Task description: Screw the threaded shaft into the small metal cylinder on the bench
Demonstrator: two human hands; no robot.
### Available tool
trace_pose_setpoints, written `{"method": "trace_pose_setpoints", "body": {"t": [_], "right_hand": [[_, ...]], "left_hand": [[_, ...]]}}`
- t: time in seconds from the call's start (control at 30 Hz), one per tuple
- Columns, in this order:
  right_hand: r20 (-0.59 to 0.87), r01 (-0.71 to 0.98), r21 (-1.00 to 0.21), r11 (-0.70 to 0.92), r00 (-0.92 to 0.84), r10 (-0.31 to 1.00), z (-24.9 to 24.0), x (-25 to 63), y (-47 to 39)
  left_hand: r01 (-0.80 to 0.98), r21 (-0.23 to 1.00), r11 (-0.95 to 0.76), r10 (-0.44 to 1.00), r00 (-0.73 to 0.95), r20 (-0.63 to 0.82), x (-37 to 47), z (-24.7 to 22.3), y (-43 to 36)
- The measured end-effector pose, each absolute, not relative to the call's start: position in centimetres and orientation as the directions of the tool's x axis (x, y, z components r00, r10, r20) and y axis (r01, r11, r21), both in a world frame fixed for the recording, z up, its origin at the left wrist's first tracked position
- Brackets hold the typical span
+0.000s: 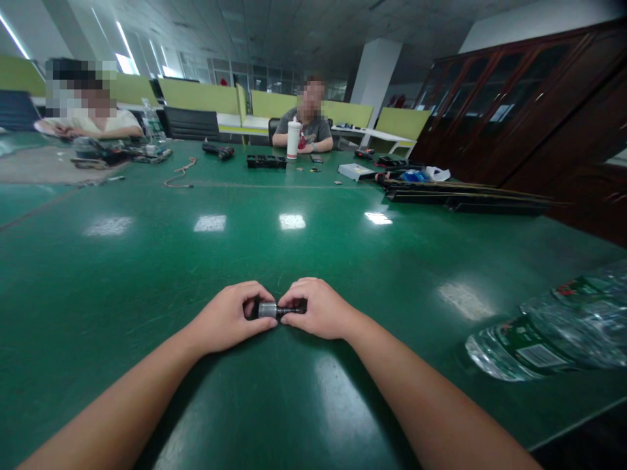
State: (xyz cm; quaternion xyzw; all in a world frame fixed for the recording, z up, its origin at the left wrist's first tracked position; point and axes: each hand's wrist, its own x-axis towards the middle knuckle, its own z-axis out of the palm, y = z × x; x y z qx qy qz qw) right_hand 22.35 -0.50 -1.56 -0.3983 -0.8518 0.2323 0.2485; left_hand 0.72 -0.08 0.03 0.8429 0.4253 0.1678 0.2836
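Note:
Between my hands, low over the green table, lies a small part with a silver metal cylinder [268, 309] and a thin, dark, ridged shaft [288, 311] pointing right. My left hand [238, 316] is curled around the cylinder end, thumb below and fingers above. The shaft end sits in my right hand [318, 308], pinched between thumb and fingers. The two hands almost meet at the middle of the part. Fingers hide both of its ends, and its exact kind cannot be made out.
Plastic water bottles [543, 339] lie on their sides at the right. Across the green table [235, 251] are a white cup [292, 138], a black block-shaped part [266, 162], a cord [181, 176] and long dark strips [460, 194]. Two people sit on the far side.

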Motion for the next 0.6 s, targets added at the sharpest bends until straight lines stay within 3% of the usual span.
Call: {"method": "trace_pose_setpoints", "body": {"t": [0.6], "right_hand": [[0.265,0.546,-0.588,0.597,-0.567,0.780,-1.68,22.37,-0.28]], "left_hand": [[0.634,0.614,-0.470,0.811,0.585,0.017,0.66,-0.03,0.27]]}}
